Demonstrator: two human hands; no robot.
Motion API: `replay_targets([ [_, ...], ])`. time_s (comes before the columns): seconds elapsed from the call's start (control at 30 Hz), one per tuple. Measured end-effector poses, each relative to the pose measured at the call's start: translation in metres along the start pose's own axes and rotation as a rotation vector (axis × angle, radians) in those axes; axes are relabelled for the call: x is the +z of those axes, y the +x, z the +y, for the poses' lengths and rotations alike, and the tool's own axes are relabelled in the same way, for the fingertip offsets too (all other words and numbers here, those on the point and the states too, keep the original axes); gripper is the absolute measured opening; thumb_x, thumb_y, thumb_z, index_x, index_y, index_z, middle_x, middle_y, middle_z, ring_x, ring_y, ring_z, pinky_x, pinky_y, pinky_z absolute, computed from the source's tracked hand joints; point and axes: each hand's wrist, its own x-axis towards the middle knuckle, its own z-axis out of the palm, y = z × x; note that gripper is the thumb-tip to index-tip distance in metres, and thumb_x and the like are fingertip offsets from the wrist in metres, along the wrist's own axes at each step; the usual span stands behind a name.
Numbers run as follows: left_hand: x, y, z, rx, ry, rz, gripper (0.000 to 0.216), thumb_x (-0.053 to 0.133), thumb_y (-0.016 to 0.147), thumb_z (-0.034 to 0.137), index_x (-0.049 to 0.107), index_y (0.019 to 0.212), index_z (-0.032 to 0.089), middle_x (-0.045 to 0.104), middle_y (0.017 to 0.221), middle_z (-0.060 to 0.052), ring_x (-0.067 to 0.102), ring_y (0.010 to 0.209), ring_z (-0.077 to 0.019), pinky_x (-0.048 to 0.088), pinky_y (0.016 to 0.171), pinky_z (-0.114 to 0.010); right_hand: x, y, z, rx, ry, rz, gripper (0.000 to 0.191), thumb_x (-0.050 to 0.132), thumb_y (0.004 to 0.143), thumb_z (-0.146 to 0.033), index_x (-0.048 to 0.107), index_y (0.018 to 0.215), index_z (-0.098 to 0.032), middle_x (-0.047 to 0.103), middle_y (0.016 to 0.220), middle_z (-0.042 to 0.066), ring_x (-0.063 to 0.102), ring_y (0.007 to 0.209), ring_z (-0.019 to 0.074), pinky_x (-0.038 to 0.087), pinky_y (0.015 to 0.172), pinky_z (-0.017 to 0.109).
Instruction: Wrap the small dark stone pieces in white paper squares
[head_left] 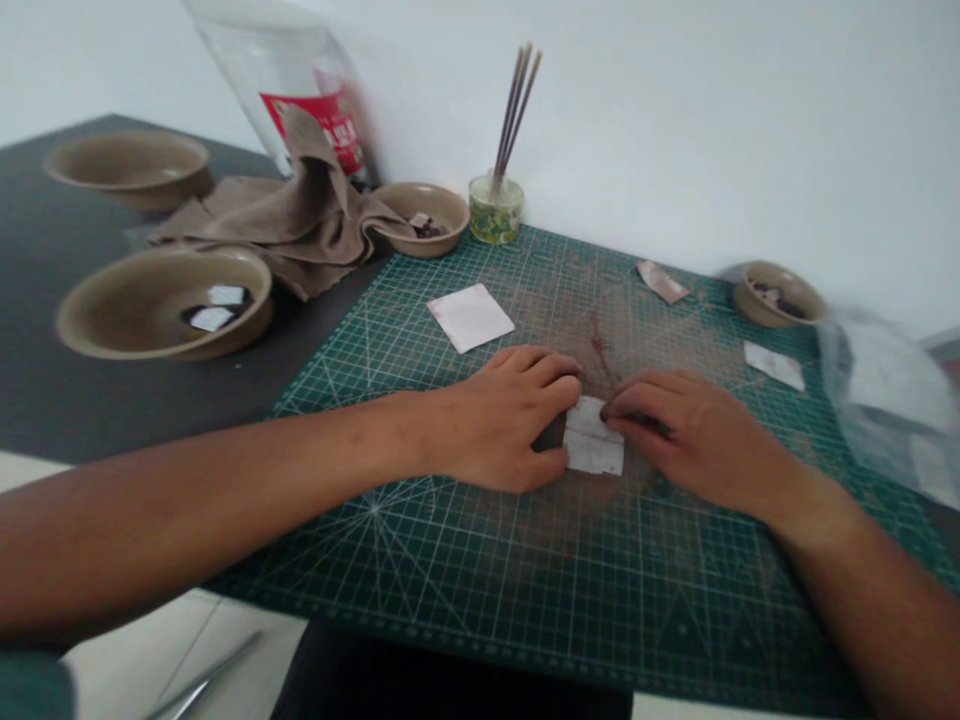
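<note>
A small white paper piece (594, 442) lies on the green cutting mat (487, 560), folded or creased. My left hand (501, 418) rests on the mat with its fingers curled and pressed against the paper's left edge. My right hand (686, 430) comes in from the right, fingertips pinched down on the paper's upper right corner. Both hands touch the same piece. A reddish-brown stain marks the mat just beyond the hands.
Another white paper square (471, 317) lies farther back on the mat; smaller scraps (774, 365) at the right. Brown bowls (163, 302) (417, 218) (780, 294), a crumpled brown cloth (285, 222), a jar with sticks (496, 208), a clear plastic bag (892, 400).
</note>
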Motion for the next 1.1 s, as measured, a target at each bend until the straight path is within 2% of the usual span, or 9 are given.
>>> replay_targets([
  [0.13,0.0,0.0,0.0,0.01,0.003,0.003,0.036,0.056,0.085,0.04,0.054,0.112,0.016,0.048,0.138,-0.013,0.04,0.132,-0.0317,0.03,0.113,-0.046,0.001,0.001,-0.002,-0.109,0.072,-0.086,0.015,0.053,0.097,-0.023,0.068,0.094,-0.021,0.07,0.097,0.003,0.064,0.088,0.019,0.046,0.08,0.035],
  [0.23,0.0,0.0,0.0,0.009,0.006,-0.001,0.038,0.057,0.085,0.039,0.053,0.115,0.016,0.047,0.14,-0.013,0.039,0.133,-0.0319,0.029,0.113,-0.046,0.001,0.002,0.0,-0.013,-0.003,0.015,0.014,0.054,0.097,-0.025,0.067,0.097,-0.02,0.07,0.101,0.005,0.064,0.093,0.0212,0.046,0.084,0.038],
  [0.3,0.0,0.0,0.0,0.004,0.006,-0.002,0.038,0.057,0.085,0.04,0.053,0.115,0.016,0.047,0.141,-0.013,0.039,0.133,-0.0323,0.029,0.113,-0.047,-0.001,0.001,0.002,0.031,-0.023,0.01,0.014,0.054,0.097,-0.025,0.068,0.097,-0.021,0.07,0.1,0.005,0.065,0.091,0.0214,0.047,0.083,0.038],
  [0.47,0.001,0.0,0.0,0.008,0.0,0.003,0.037,0.056,0.085,0.041,0.054,0.112,0.016,0.048,0.139,-0.013,0.041,0.132,-0.032,0.03,0.113,-0.046,0.001,-0.001,-0.002,-0.116,0.007,-0.102,0.016,0.052,0.097,-0.022,0.068,0.098,-0.021,0.07,0.101,0.005,0.065,0.091,0.0205,0.047,0.082,0.036],
  [0.63,0.001,-0.001,-0.001,-0.003,0.004,0.003,0.039,0.058,0.085,0.041,0.053,0.115,0.016,0.046,0.141,-0.013,0.039,0.134,-0.0323,0.029,0.113,-0.047,-0.001,0.0,0.002,0.063,-0.086,0.023,0.017,0.051,0.098,-0.025,0.067,0.098,-0.02,0.07,0.099,0.006,0.065,0.09,0.0218,0.048,0.081,0.036],
  [0.8,0.001,0.0,0.0,0.001,-0.005,0.001,0.037,0.057,0.085,0.042,0.054,0.112,0.017,0.048,0.14,-0.013,0.041,0.132,-0.0319,0.03,0.112,-0.047,-0.007,-0.006,0.001,-0.107,0.074,-0.157,0.015,0.053,0.097,-0.024,0.068,0.095,-0.022,0.07,0.096,0.002,0.065,0.084,0.0172,0.048,0.075,0.03],
  [0.87,0.001,0.0,0.0,0.005,-0.004,0.002,0.037,0.057,0.085,0.042,0.054,0.112,0.017,0.048,0.14,-0.013,0.04,0.132,-0.0317,0.03,0.112,-0.046,-0.003,-0.003,-0.001,-0.113,0.055,-0.101,0.015,0.053,0.097,-0.024,0.068,0.097,-0.022,0.07,0.098,0.004,0.065,0.087,0.0187,0.048,0.078,0.032],
  [0.97,0.001,0.0,0.0,0.0,0.005,0.005,0.037,0.057,0.085,0.04,0.054,0.113,0.017,0.047,0.14,-0.013,0.039,0.133,-0.0315,0.029,0.113,-0.046,-0.002,0.0,0.002,-0.003,0.011,0.003,0.016,0.052,0.097,-0.024,0.067,0.097,-0.019,0.069,0.1,0.006,0.064,0.09,0.0207,0.048,0.081,0.035],
  [1.1,0.001,0.0,0.0,0.002,0.006,0.006,0.037,0.057,0.085,0.041,0.054,0.113,0.017,0.047,0.141,-0.012,0.04,0.133,-0.0318,0.029,0.113,-0.046,-0.005,-0.003,0.003,-0.057,0.11,-0.134,0.012,0.055,0.096,-0.022,0.067,0.095,-0.022,0.069,0.097,0.003,0.064,0.086,0.0177,0.048,0.077,0.032],
])
